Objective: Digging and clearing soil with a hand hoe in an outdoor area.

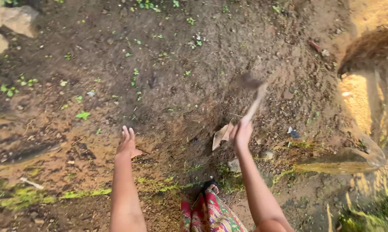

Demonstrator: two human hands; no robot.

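right hand [242, 134] gripping wooden handle of hoe [255, 99], its blurred head raised above dug soil patch [194, 124] | left hand [127, 142] empty, fingers together, left of patch | dry leaf [222, 134] beside right hand

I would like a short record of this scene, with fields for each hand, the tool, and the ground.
left hand: left hand open, fingers spread, holding nothing, stretched over the soil
right hand: right hand closed on the wooden handle of a digging tool
tool: raised and motion-blurred, head hard to make out
ground: bare brown soil with small green sprouts
near: dry leaf beside the right hand; sandalled foot below
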